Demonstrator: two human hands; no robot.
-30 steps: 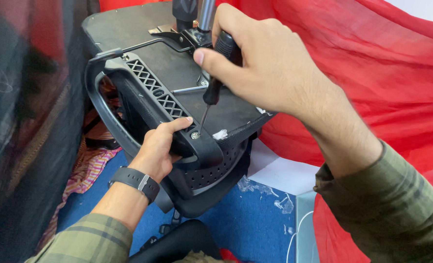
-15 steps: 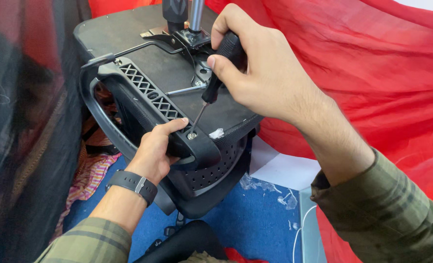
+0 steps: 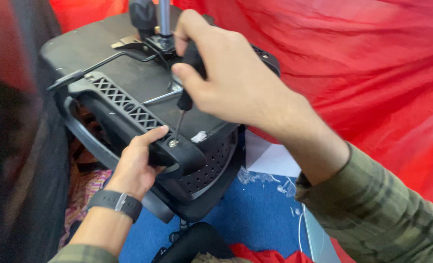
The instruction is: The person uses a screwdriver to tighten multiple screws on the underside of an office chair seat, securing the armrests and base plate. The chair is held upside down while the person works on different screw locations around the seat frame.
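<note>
On the armrest bracket [image 3: 177, 153], hands [image 3: 231, 83] press a screwdriver [image 3: 185, 100] down.

Your right hand [image 3: 226, 83] is reaching in from four o'clock, forearm in a green plaid sleeve, wrist bent, fingers curling shut around a dark handle with the thumb [image 3: 189, 80] pressing along its side, knuckles facing up. Your left hand [image 3: 138, 165] is coming up from seven o'clock, a dark watch band circling the wrist, fingers closing in a grip with the index finger stretching toward two o'clock.
</note>
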